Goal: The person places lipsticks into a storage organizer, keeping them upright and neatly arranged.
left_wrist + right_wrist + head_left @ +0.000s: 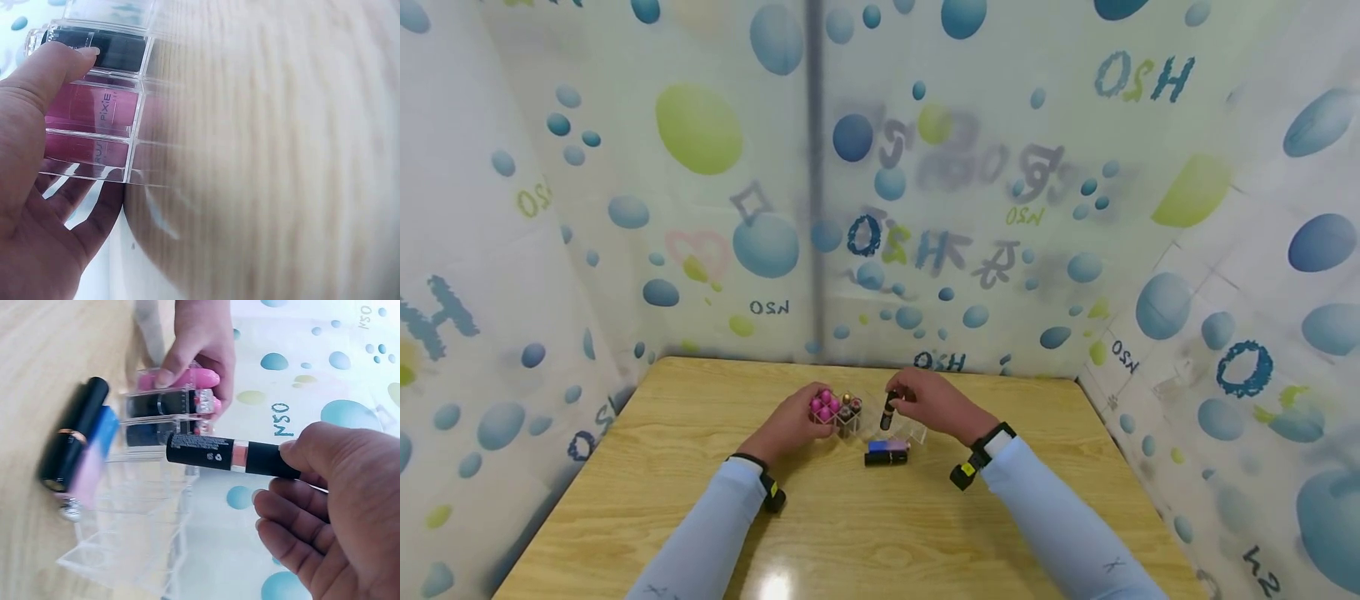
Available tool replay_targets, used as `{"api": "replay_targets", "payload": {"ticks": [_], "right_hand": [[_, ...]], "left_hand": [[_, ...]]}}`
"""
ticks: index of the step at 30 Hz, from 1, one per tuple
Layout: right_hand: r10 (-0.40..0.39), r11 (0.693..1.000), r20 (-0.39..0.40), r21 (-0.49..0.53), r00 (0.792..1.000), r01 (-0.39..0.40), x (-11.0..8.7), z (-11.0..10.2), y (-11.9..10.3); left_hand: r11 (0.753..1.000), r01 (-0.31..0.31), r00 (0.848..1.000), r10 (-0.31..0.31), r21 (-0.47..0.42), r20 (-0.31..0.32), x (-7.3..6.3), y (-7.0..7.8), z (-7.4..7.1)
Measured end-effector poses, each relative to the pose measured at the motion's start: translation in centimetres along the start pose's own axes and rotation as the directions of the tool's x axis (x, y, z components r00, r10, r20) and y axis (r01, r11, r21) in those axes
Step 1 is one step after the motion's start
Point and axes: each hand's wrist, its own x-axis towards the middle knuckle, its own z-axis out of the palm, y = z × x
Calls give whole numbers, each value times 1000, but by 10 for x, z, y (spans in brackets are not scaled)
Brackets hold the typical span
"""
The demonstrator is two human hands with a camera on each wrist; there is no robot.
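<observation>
My left hand grips the filled end of a clear plastic lipstick organizer, thumb on its front wall and fingers around the side. Pink lipsticks stand in the compartments at that end, and dark tubes with clear, faceted caps stand beside them. Between thumb and fingers, my right hand pinches the end of a black lipstick tube that has a peach-pink band and white print. This tube tilts over the organizer, its free end pointing down near the dark tubes. Bare compartments show at the organizer's right end.
A black tube with a gold ring lies on the wooden table, in front of the organizer. Against it lies a blue-to-pink tube with a faceted, shiny end. Behind the table hangs a bubble-patterned curtain.
</observation>
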Motion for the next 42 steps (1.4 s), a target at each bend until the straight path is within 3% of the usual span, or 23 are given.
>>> {"api": "replay_targets", "payload": {"ticks": [8, 15, 21, 27, 36, 42], "right_hand": [[-65, 995, -42, -71, 997, 62, 33, 2, -6], [-59, 994, -55, -97, 997, 53, 50, 8, -1], [-49, 995, -42, -92, 998, 45, 57, 17, 7], [-59, 986, -11, -156, 998, 56, 62, 31, 16], [-28, 972, 21, -232, 999, 32, 64, 46, 22], [-34, 972, 33, -231, 999, 40, 64, 50, 22]], "left_hand": [[1000, 5, 1000, -5, -23, 6, -2, 2, 0], [1000, 1, 1000, -1, -17, 8, -2, 1, 0], [1000, -15, 1000, 15, -17, 6, -2, 1, 0], [999, -22, 1000, 22, -26, 5, -2, 2, -1], [1000, -16, 1000, 16, -21, 7, -3, 4, -2], [999, 1, 1000, 0, -48, 18, -4, 5, -4]]}}
